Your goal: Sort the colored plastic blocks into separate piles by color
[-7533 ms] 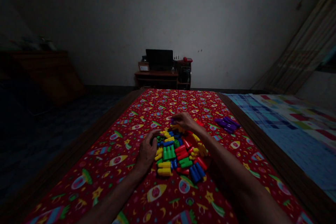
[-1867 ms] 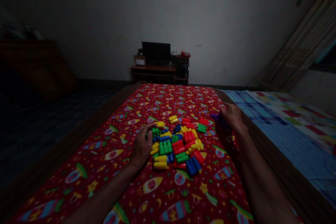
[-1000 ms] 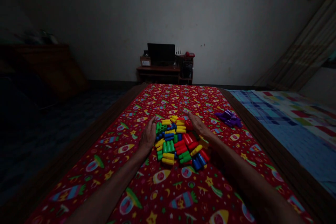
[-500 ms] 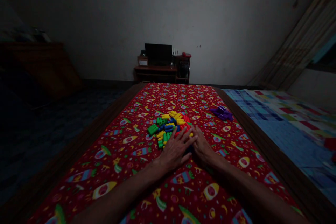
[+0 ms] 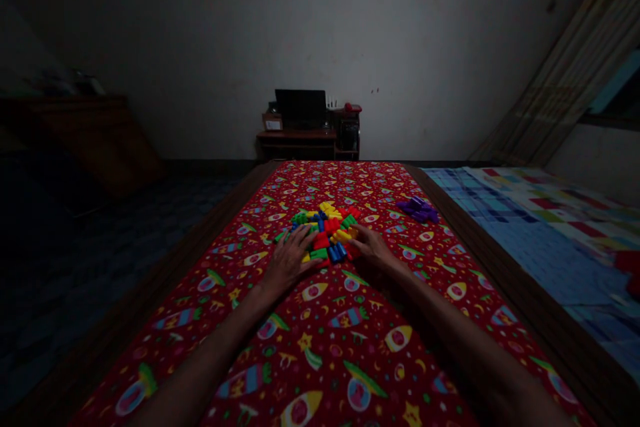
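Note:
A mixed heap of plastic building blocks (image 5: 321, 239) in red, yellow, green and blue lies on the red patterned cloth (image 5: 345, 360). My left hand (image 5: 289, 255) rests palm down over the heap's left side, fingers spread, with some blocks hidden beneath it. At the right side of the heap is my right hand (image 5: 371, 247), its thumb and fingers apart around a yellow block (image 5: 343, 236); I cannot make out a firm grip. Farther off to the right lies a small group of purple blocks (image 5: 418, 209), apart from both hands.
The cloth covers a long table or bed with a brown border (image 5: 493, 280). Beyond its far end stands a desk (image 5: 297, 140) with a dark monitor (image 5: 300, 107). To the right is a blue checked sheet (image 5: 525, 247); at the left, a wooden cabinet (image 5: 95, 140).
My hands were close together at the heap's near right side; now they are apart, the left having moved left. The blocks between them are rearranged, and the view has shifted slightly.

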